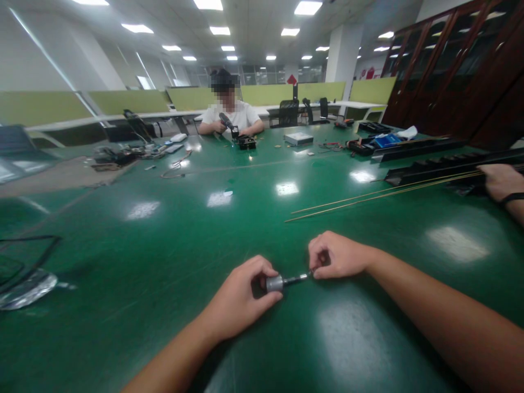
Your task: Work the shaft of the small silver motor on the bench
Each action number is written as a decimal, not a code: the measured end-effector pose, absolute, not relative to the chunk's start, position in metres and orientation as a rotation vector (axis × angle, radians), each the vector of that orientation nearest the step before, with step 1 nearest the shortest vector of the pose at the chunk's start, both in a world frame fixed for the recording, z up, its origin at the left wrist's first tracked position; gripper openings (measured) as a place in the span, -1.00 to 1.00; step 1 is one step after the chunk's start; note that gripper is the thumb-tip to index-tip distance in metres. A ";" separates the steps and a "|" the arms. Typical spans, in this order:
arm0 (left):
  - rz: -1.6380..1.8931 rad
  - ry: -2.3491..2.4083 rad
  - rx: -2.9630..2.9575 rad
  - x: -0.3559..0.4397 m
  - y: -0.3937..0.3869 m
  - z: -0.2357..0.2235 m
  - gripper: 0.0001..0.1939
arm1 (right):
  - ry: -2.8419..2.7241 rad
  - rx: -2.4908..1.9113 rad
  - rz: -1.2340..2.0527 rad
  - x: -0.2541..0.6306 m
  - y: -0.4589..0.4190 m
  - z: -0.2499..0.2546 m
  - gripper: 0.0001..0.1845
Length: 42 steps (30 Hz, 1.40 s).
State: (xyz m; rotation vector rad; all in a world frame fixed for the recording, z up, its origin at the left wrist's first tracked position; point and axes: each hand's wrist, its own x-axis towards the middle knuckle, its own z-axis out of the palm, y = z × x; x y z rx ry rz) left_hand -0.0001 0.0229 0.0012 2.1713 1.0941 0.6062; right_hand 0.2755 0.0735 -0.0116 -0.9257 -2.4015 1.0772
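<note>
Head view: grey-barrelled tool [275,283] at lower centre of the frame, over the green tabletop [172,251]. Left hand [242,297] grips its barrel; right hand [339,256] curls thumb and fingers at the slim tip [303,277], can't tell if gripping. Best: barrel steady, right hand in line with it.

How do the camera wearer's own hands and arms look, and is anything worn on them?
The left hand and right hand are bare: no gloves, and no ring or watch that I can make out. No sleeve shows on either forearm. The dark wristband belongs to another person's arm.
</note>
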 end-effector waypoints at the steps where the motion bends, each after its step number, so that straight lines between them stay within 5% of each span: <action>1: 0.606 1.093 2.170 0.000 0.023 0.001 -0.82 | -2.407 -0.922 1.073 0.276 0.073 -0.012 -0.87; 14: 0.623 1.111 2.232 -0.002 0.023 -0.003 -0.83 | -2.390 -0.850 0.518 0.217 0.039 -0.019 -0.91; 42: 0.567 1.180 2.230 0.001 0.024 0.001 -0.84 | -2.377 -0.795 0.528 0.223 0.040 -0.023 -0.89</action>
